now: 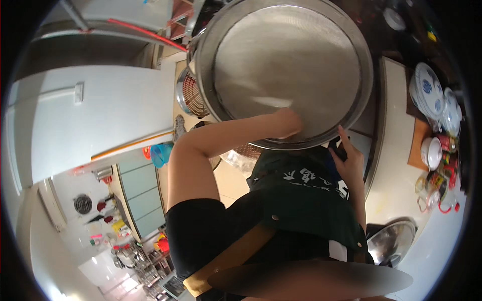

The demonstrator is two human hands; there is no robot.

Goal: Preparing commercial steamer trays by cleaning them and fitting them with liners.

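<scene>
A large round metal pan or mesh sieve (pixel 286 55) with a grey surface and a raised steel rim fills the upper middle. My left hand (pixel 285 122) rests inside it near the lower rim, its fingers curled down on the surface; what it holds, if anything, is hidden. My right hand (pixel 346 153) is at the lower right of the pan, gripping the rim with a finger over the edge. Beneath the pan, partly hidden, are a brown woven basket (pixel 246 150) and my dark green apron (pixel 301 185).
A counter (pixel 381 180) runs along the right with stacked patterned bowls (pixel 426 90), jars (pixel 436 183) and a steel bowl (pixel 389 241). At left are a white wall (pixel 100 115), blue plastic containers (pixel 160 154) and a cluttered worktop. Another basket (pixel 193 93) sits behind the pan.
</scene>
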